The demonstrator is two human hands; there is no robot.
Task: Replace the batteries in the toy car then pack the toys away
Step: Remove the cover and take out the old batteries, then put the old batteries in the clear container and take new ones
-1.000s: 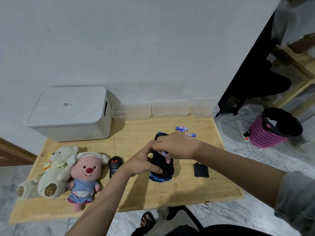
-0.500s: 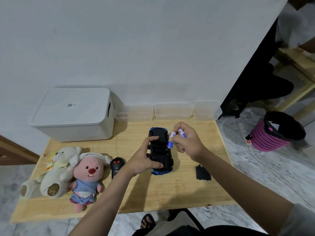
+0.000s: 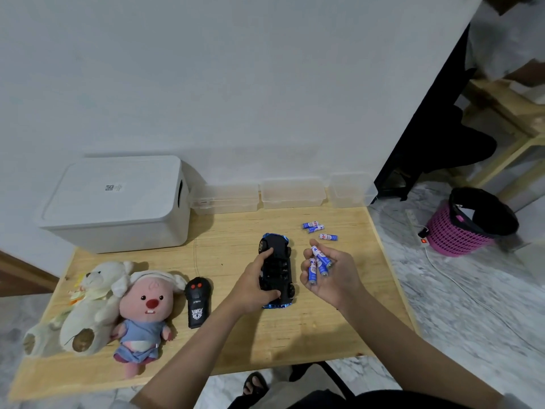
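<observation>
The black and blue toy car (image 3: pixel 278 265) lies upside down in the middle of the wooden table (image 3: pixel 236 343), its battery bay facing up. My left hand (image 3: pixel 255 286) grips the car's left side. Just right of the car, my right hand (image 3: pixel 331 274) holds three blue and white batteries (image 3: pixel 318 265) in its curled fingers, palm turned up. Three more batteries (image 3: pixel 317 229) lie loose on the table beyond the car. The battery cover is hidden behind my right hand.
A white lidded storage box (image 3: pixel 118 202) stands at the back left. Three clear plastic containers (image 3: pixel 292 192) line the wall. A cream plush (image 3: pixel 88 305), a pink plush (image 3: pixel 146 314) and a black remote (image 3: pixel 197 302) lie at the left. A pink bin (image 3: pixel 469 228) sits on the floor.
My right hand lifted batteries away from the car and turned palm up beside it. My left hand stayed on the car, which shifted slightly.
</observation>
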